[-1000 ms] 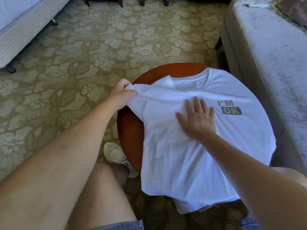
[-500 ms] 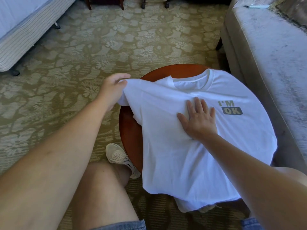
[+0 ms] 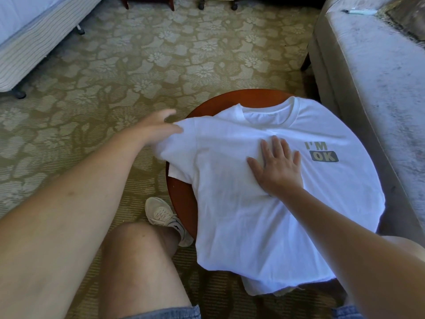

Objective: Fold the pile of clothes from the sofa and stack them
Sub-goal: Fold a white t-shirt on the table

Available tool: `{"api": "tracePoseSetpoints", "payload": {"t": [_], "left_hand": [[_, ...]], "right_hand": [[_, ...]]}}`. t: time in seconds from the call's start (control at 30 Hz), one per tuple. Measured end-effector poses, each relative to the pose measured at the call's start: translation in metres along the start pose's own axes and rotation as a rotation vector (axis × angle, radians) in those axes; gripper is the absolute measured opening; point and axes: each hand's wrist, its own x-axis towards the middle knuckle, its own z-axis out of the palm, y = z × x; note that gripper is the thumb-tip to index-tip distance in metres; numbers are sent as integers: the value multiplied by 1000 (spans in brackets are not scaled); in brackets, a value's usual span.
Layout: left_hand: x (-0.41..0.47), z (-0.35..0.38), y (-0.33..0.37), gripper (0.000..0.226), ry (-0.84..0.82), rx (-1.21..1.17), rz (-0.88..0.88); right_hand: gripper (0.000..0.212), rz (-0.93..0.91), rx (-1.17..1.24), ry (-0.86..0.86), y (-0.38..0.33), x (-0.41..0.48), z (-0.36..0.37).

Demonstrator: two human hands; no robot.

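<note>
A white T-shirt [image 3: 264, 222] printed "I'M OK" lies face up on a round red-brown table [image 3: 181, 199], its hem hanging over the near edge. My left hand [image 3: 158, 127] holds the end of the shirt's left sleeve, stretched out past the table's left rim; the fingers are blurred. My right hand [image 3: 276, 171] presses flat on the chest of the shirt, fingers straight and spread. A second white cloth edge [image 3: 259, 288] shows under the hem.
The grey sofa [image 3: 368, 88] stands close on the right, with a pen [image 3: 358, 12] on its seat. A bed [image 3: 34, 42] is at far left. My bare knee and white shoe [image 3: 161, 212] are beside the table on patterned carpet.
My left hand has drawn the sleeve outward to the left, unfolding it from a bunch into a flat stretch. The right hand has stayed pressed on the chest.
</note>
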Motion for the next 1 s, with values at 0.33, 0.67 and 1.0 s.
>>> {"api": "tracePoseSetpoints", "payload": {"t": [0.33, 0.67, 1.0], "left_hand": [[3, -9, -39, 48, 164, -351, -139], [-12, -8, -48, 70, -165, -496, -232], [-24, 25, -50, 54, -116, -857, -280]], "right_hand": [[77, 10, -14, -3, -1, 0, 0], [77, 21, -20, -8, -2, 0, -2], [77, 27, -28, -2, -3, -1, -2]]}}
